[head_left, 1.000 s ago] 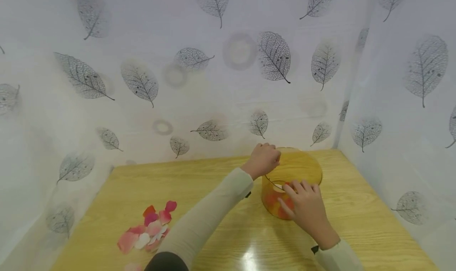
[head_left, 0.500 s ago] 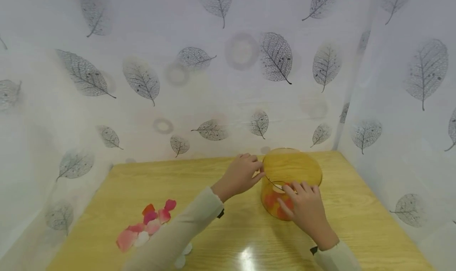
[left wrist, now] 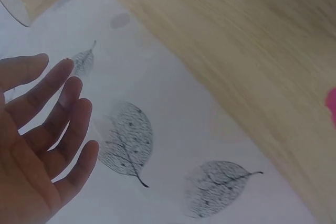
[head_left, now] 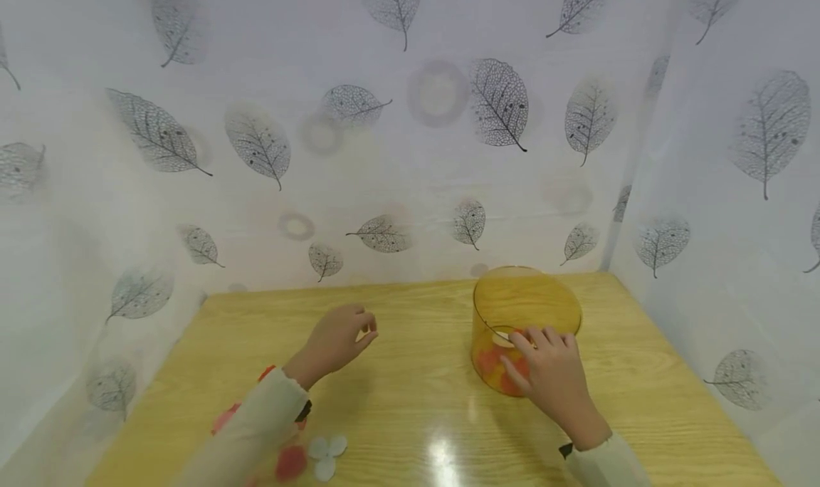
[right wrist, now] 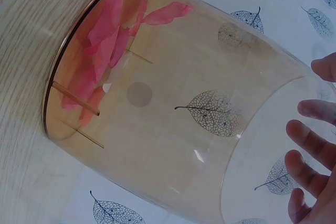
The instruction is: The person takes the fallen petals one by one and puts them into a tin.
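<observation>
An amber see-through cylindrical vase [head_left: 528,295] stands upright on the table at the right in the head view. Pink and red petals [right wrist: 105,40] lie at its bottom, with a thin brown stick-like piece [right wrist: 76,98] near them. My right hand [head_left: 554,373] is at the vase's near rim, fingers spread and slightly bent; whether they touch the rim I cannot tell. My left hand [head_left: 336,341] hovers over the table left of the vase, its fingers loosely bent and holding nothing. Below the left sleeve, partly hidden, are a red petal [head_left: 291,463] and white petals [head_left: 327,455].
The wood-grain table [head_left: 410,373] is bounded behind and at the sides by white sheeting [head_left: 410,166] printed with grey leaves. The left sleeve [head_left: 256,416] covers most of the petal pile at the front left. A pink petal [left wrist: 332,106] shows at the left wrist view's edge.
My left hand has moved from above the vase's left rim leftward and nearer, toward the loose petals. My right hand and the vase have stayed put.
</observation>
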Demonstrator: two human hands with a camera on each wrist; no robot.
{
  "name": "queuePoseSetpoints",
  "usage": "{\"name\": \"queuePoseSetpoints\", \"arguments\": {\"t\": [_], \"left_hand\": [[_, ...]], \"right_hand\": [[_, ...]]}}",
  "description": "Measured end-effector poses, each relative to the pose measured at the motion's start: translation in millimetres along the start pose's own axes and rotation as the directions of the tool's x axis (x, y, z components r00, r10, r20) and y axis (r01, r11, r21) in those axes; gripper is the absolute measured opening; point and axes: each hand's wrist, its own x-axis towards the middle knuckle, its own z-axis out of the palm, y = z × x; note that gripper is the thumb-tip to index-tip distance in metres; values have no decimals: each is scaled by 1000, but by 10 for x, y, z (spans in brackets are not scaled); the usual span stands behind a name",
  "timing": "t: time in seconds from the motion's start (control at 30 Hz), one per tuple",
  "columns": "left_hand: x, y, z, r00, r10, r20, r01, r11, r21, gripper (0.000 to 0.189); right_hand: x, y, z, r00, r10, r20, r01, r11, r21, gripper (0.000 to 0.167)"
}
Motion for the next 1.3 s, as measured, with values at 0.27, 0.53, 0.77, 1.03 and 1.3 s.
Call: {"name": "queuePoseSetpoints", "arguments": {"t": [0.27, 0.53, 0.77, 1.03, 1.3], "left_hand": [[-414, -481, 99, 978, -150, 145, 155, 988, -20, 9], [-718, -764, 169, 919, -278, 281, 314, 945, -92, 11], [-872, -858, 267, 862, -348, 369, 426, 892, -153, 26], [-985, -888, 391, 833, -399, 384, 479, 866, -140, 31], [-988, -904, 423, 834, -397, 383, 470, 875, -119, 31]], "right_hand": [[-22, 7, -1, 1000, 2, -7, -2, 1000, -4, 53], [-50, 14, -5, 1000, 13, -14, -14, 1000, -19, 56], [-38, 15, -13, 1000, 7, -22, -8, 1000, -5, 53], [0, 7, -18, 1000, -5, -12, 5, 1000, 12, 52], [21, -2, -23, 1000, -8, -15, 8, 1000, 15, 54]]}}
